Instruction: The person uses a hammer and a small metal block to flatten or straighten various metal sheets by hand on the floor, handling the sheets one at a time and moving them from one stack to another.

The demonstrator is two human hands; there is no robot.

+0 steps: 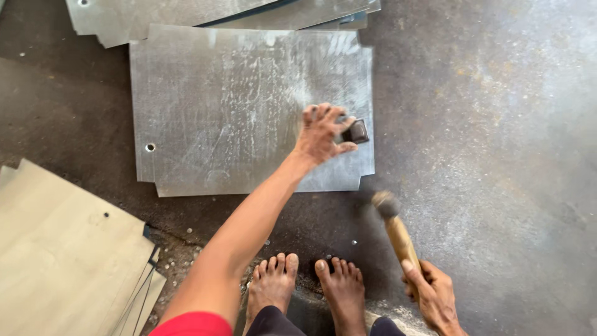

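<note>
Far left on the concrete floor (pixel 497 124) you've got a stack of pale boards (pixel 62 249), corner toward your feet. Above them, more metal sheets (pixel 186 15) overlap at the top edge. Centre: flat galvanized sheet (pixel 236 112), scuffed, notched corners, one small hole (pixel 150 147) near its left edge. Your left hand (pixel 320 134) reaches out over the sheet's right side, fingers pinched on a small dark block (pixel 356 131) pressed against the metal near the right edge. Your bare feet (pixel 308 286) sit just below the sheet. Right: your right hand (pixel 432 295) is clenched around the wooden handle of a hammer (pixel 397 230), head blurred, raised just off the sheet's lower right corner, apart from the block.
</note>
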